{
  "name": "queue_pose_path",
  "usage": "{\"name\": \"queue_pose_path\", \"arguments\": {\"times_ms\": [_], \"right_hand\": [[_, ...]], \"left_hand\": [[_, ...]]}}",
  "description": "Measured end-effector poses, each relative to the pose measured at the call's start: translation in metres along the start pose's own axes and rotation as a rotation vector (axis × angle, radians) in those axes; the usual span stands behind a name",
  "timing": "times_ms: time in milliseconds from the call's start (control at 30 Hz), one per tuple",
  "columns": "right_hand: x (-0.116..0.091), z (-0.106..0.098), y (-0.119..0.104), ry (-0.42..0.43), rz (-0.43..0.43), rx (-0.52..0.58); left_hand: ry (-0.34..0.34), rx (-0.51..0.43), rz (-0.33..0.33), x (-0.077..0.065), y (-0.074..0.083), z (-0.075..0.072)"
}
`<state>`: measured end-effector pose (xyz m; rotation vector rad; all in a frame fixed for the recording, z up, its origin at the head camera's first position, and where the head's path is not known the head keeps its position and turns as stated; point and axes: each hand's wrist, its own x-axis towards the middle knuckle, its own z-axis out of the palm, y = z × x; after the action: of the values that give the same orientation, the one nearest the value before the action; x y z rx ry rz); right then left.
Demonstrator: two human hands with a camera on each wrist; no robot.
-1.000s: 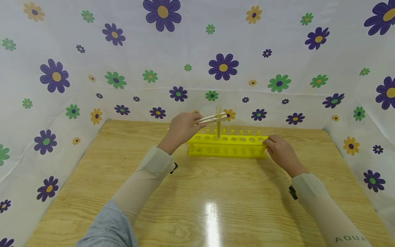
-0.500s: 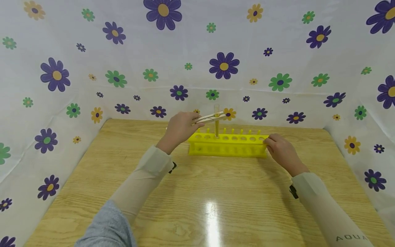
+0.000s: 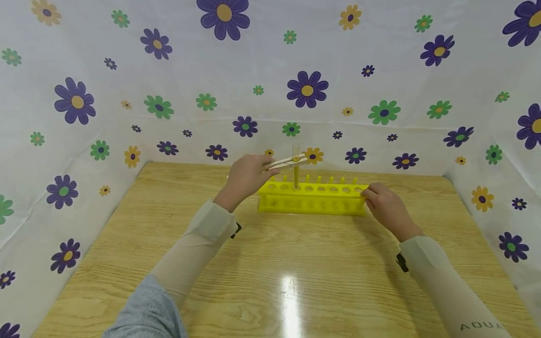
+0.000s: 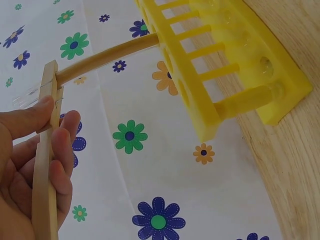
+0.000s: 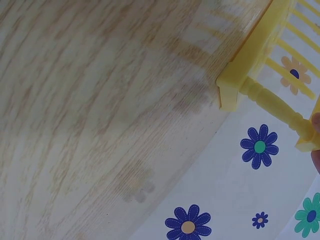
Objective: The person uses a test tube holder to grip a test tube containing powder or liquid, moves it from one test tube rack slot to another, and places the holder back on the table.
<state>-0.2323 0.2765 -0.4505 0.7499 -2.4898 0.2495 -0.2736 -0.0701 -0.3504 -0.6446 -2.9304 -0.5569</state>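
Note:
My left hand (image 3: pixel 244 179) grips a wooden test tube holder (image 3: pixel 284 163), its fingers and thumb curled round it in the left wrist view. The holder's far end clamps a glass test tube (image 3: pixel 296 175) with yellow-brown liquid, clear glass above. Upright in the head view, the tube has its lower end right at a hole in the top bar of a yellow test tube rack (image 3: pixel 313 210). At the rack's right end my right hand (image 3: pixel 388 207) pinches the top bar between fingers and thumb. Only its fingertips (image 5: pixel 316 131) show in the right wrist view.
The rack stands on a wood-grain table (image 3: pixel 270 263) near its back edge, with a row of pegs (image 3: pixel 331 180) behind the holes. A white flower-printed cloth (image 3: pixel 181 80) closes off the back and both sides. Light glares on the table's front.
My left hand has shifted the holder and test tube slightly left, the tube's lower end now over a rack hole. My right hand has kept its hold on the rack's end.

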Motion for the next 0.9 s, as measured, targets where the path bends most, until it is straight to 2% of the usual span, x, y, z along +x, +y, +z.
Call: {"name": "queue_pose_path", "arguments": {"times_ms": [433, 900], "right_hand": [[0.001, 0.0, -0.001, 0.024, -0.008, 0.009], [0.0, 0.0, 0.0, 0.034, -0.025, 0.009]], "left_hand": [[-0.008, -0.005, -0.007, 0.0, -0.005, 0.008], [-0.044, -0.02, -0.017, -0.001, -0.005, 0.017]]}}
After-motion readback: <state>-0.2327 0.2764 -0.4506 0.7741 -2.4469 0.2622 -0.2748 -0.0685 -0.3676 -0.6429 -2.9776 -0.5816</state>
